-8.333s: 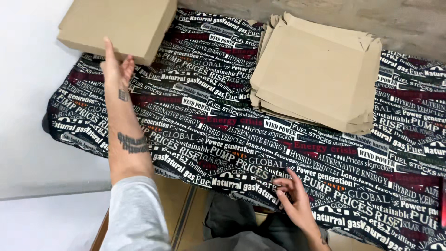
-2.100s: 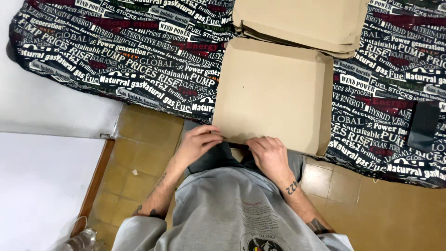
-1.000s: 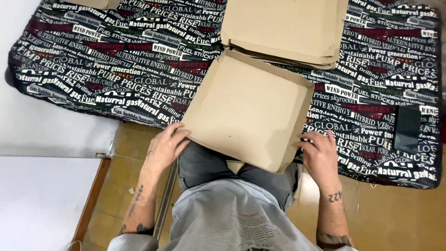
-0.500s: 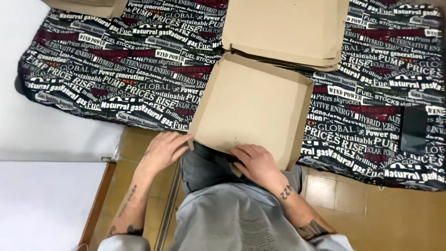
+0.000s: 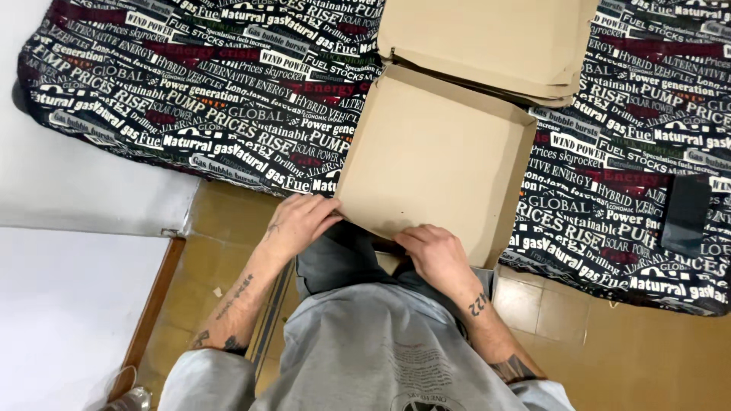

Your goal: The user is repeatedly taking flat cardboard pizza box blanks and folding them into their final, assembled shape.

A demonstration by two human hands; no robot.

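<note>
I am pressing my left hand (image 5: 298, 222) and right hand (image 5: 432, 255), fingers clamped on the near edge of the cardboard box (image 5: 438, 160) lying just beyond them on the tabletop (image 5: 228, 99), judging even pressure keeps the fold square.

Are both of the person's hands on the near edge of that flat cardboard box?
Yes, the left hand and right hand both touch the cardboard box at its near edge.

Grey short-sleeved T-shirt with dark round print on chest, dark trousers, left hand (image 5: 298, 222) and right hand (image 5: 432, 255) bare, dark tattoos on both forearms, tattoo marks at right wrist
</note>
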